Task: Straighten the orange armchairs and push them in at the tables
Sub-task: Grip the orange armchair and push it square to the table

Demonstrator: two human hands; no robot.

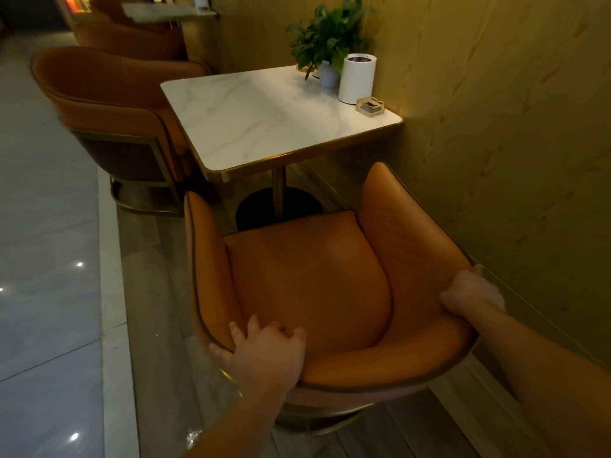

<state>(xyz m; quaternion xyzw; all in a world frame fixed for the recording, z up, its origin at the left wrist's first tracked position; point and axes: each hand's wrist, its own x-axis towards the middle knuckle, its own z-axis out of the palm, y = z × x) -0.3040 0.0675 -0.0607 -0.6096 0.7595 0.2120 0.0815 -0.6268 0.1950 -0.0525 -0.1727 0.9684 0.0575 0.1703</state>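
Both forearms enter from the bottom edge, cut off by the frame. The left hand grips the rear-left rim of the nearest orange armchair, fingers curled over the top onto the inner padding; a thin gold bracelet circles that wrist. The right hand clasps the rim on the right side, close to the yellow wall. It is motion-blurred and its fingertips wrap over the outer edge out of sight.

This armchair stands facing the marble table, its seat front still short of the tabletop and its right arm near the wall. Its base is mostly hidden under the shell; only a curved strip shows by the floor.

Under the table, 1 post and a dark round foot are partly covered by the seat. On the tabletop's far corner sit a glass ashtray, a white cylinder and a potted plant.

A 2nd armchair is at the table's left side, blurred. Beyond it a 3rd armchair and another tabletop are dim and cropped at the top.
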